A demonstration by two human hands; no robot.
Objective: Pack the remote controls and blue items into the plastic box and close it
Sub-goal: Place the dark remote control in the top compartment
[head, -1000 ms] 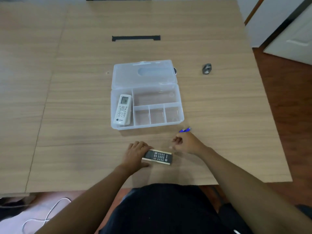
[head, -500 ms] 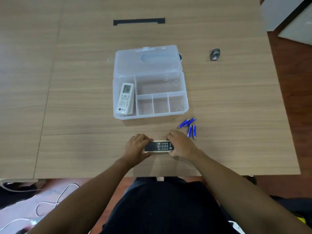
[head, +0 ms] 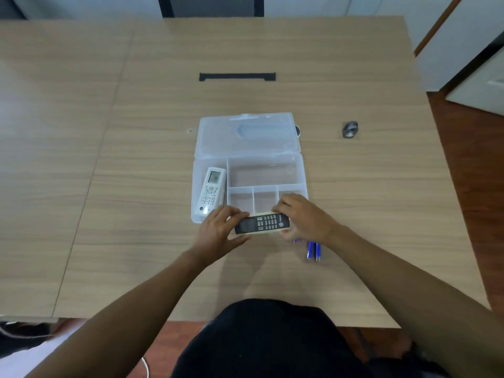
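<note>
Spanning both grips, black remote (head: 262,223) is pinched endwise by left hand (head: 218,227) and right hand (head: 302,216).

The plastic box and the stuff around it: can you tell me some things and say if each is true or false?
1. The plastic box has its lid open. True.
2. The white remote lies on the table outside the box. False: it lies in the box's left compartment.
3. Both the left hand and the right hand hold the black remote. True.
4. The blue items are packed in the box. False: they lie on the table near the right hand.
</note>
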